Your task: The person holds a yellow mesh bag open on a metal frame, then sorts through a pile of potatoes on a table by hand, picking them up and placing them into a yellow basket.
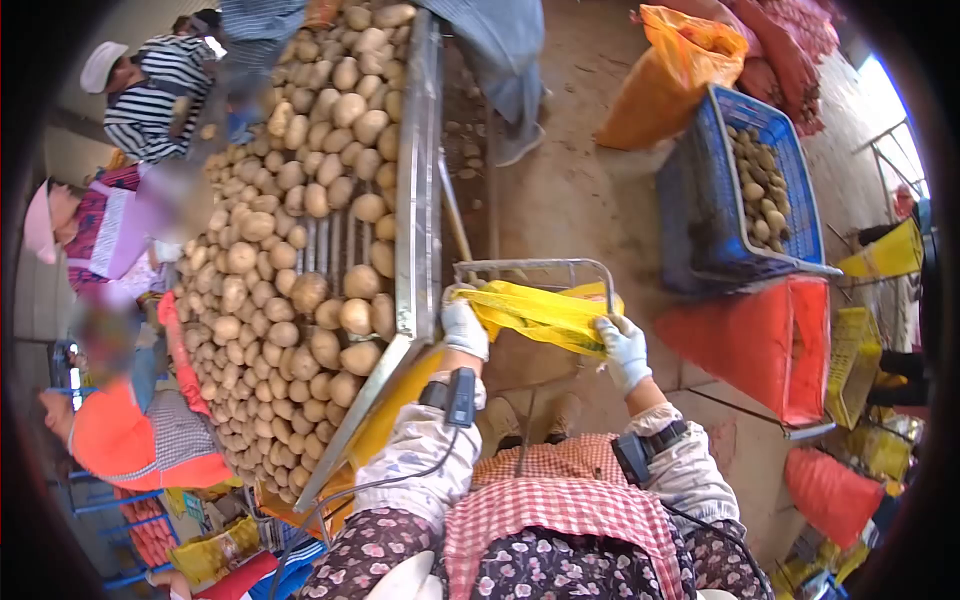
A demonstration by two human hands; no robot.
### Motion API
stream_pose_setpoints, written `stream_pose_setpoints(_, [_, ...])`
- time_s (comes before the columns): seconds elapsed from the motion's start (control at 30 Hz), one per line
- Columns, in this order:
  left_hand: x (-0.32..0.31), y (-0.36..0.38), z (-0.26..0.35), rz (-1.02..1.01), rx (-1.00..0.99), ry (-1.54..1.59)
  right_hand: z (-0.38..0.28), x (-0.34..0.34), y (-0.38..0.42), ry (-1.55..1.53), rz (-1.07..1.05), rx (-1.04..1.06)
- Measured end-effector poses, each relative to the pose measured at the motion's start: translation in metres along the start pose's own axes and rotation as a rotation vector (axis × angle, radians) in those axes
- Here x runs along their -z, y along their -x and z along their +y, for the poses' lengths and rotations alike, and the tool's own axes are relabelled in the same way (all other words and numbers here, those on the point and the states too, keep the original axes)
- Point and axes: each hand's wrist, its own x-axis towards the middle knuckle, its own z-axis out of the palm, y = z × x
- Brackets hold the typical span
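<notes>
A yellow mesh bag [535, 312] stretches between my two white-gloved hands, at the top of a metal bag frame [540, 264]. My left hand [465, 328] is closed on the bag's left edge, close beside the metal rim of the sorting table. At the other end, my right hand [624, 350] pinches the bag's right edge near the corner of the frame. The bag's lower part is hidden. To my left, many potatoes [280, 250] cover the sorting table [413, 190], with bare slats showing among them.
Several people [130, 220] stand along the table's far side. On the right are a blue crate [690, 200] holding potatoes, an orange bag [670, 75] and a red bag on a frame [750, 340]. Another person's leg [505, 70] is ahead, beside the table.
</notes>
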Motion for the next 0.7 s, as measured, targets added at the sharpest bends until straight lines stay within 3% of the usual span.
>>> stream_pose_setpoints(0.1, [-0.003,0.003,-0.005,0.058,-0.123,-0.141,-0.020,-0.006,0.007,-0.067,0.026,0.013])
stream_pose_setpoints(0.17, [-0.013,0.012,-0.005,0.039,0.024,0.038,-0.042,-0.010,0.013,0.170,0.146,0.041])
stream_pose_setpoints(0.23, [0.003,0.001,-0.011,-0.034,0.058,0.039,-0.061,-0.016,0.001,0.041,0.124,-0.089])
stream_pose_setpoints(0.27, [-0.001,0.003,-0.009,-0.030,-0.004,-0.006,-0.074,-0.022,-0.003,0.016,0.145,-0.031])
stream_pose_setpoints(0.3, [-0.018,0.019,-0.001,-0.100,-0.055,-0.074,-0.056,-0.016,-0.028,0.117,0.154,-0.014])
stream_pose_setpoints(0.37, [0.006,-0.007,-0.023,0.015,-0.248,-0.101,-0.070,-0.019,-0.043,0.475,0.180,0.095])
stream_pose_setpoints(0.4, [-0.020,0.019,-0.014,0.155,-0.240,-0.115,-0.080,-0.023,-0.048,0.460,0.173,0.115])
stream_pose_setpoints(0.53, [-0.010,0.013,-0.016,0.158,-0.212,-0.049,-0.100,-0.032,-0.055,0.983,0.203,0.135])
stream_pose_setpoints(0.6, [-0.005,0.009,-0.014,0.095,-0.109,-0.048,-0.108,-0.039,-0.047,1.279,0.147,0.121])
stream_pose_setpoints(0.7, [0.002,0.010,-0.018,0.031,-0.116,-0.042,-0.052,-0.034,-0.042,1.537,0.039,0.113])
